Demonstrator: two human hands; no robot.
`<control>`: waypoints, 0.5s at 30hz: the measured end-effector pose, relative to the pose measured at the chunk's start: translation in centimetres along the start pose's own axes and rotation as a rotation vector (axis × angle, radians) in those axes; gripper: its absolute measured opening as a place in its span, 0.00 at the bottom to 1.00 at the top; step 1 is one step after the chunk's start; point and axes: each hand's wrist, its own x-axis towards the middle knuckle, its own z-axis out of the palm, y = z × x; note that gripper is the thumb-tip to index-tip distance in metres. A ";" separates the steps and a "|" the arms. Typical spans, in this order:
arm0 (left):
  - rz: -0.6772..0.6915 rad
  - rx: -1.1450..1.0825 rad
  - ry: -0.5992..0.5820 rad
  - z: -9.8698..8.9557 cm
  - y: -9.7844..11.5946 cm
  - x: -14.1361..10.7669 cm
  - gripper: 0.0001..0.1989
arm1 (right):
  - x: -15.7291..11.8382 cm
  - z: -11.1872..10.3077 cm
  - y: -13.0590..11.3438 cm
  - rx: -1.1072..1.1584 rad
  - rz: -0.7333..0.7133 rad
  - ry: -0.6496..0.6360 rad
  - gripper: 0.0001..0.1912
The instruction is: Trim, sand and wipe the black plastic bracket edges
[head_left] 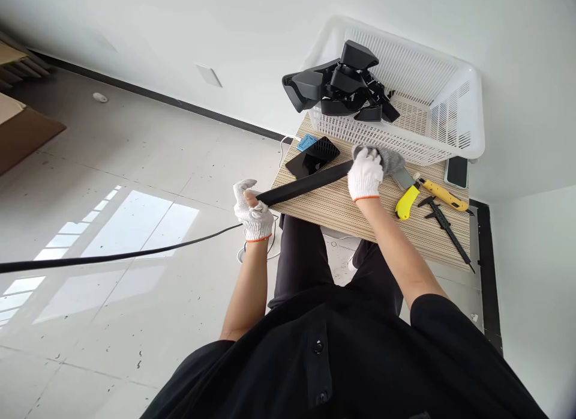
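Observation:
A long black strip (310, 182) runs from the floor side at the left, through my left hand, and across the table to my right hand. My left hand (254, 214), in a white glove with the thumb tip bare, is closed around the strip beyond the table's left edge. Over the table, my gloved right hand (366, 171) presses a grey cloth (393, 161) against the strip's right end. Just right of the cloth lies a scraper with a yellow handle (407, 203).
A white basket (472, 119) with black plastic parts (346, 86) stands behind the wooden table (333, 218). On the table lie a dark phone (314, 158), a blue card (306, 142), a yellow cutter (444, 195), a caliper (445, 225) and another phone (456, 171). Cardboard boxes (27, 131) stand left.

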 end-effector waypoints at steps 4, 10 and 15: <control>-0.009 0.008 0.004 0.0 0.2 0.0 0.40 | 0.2 -0.1 0.2 -0.029 -0.029 -0.031 0.28; 0.016 -0.039 0.012 0.1 0.2 0.0 0.39 | 0.5 0.3 1.0 -0.041 -0.093 0.005 0.30; 0.002 0.005 0.001 -0.1 0.2 0.1 0.41 | 0.6 0.5 1.4 -0.025 -0.033 -0.004 0.28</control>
